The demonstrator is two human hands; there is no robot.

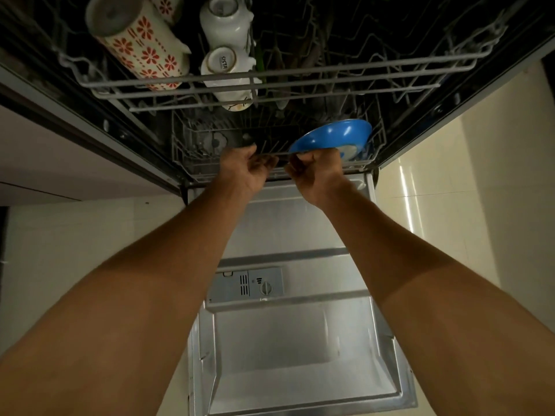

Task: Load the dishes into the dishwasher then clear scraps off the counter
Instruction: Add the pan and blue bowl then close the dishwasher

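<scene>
The dishwasher stands open below me, its steel door [288, 340] folded flat toward me. Both my hands grip the front wire rim of the lower rack [192, 163]: my left hand [244, 169] and my right hand [316, 172], side by side. A blue plate [330, 136] stands tilted in the lower rack, just behind my right hand. In the upper rack [390, 66] lie a white mug with red flowers [141, 46] and two white cups [225, 22], [223, 66] at the left.
The detergent dispenser [249, 285] sits in the middle of the open door. Pale floor tiles [465, 181] spread on both sides of the door. A dark cabinet edge [75, 127] runs along the left of the dishwasher. The right part of the upper rack holds only wire tines.
</scene>
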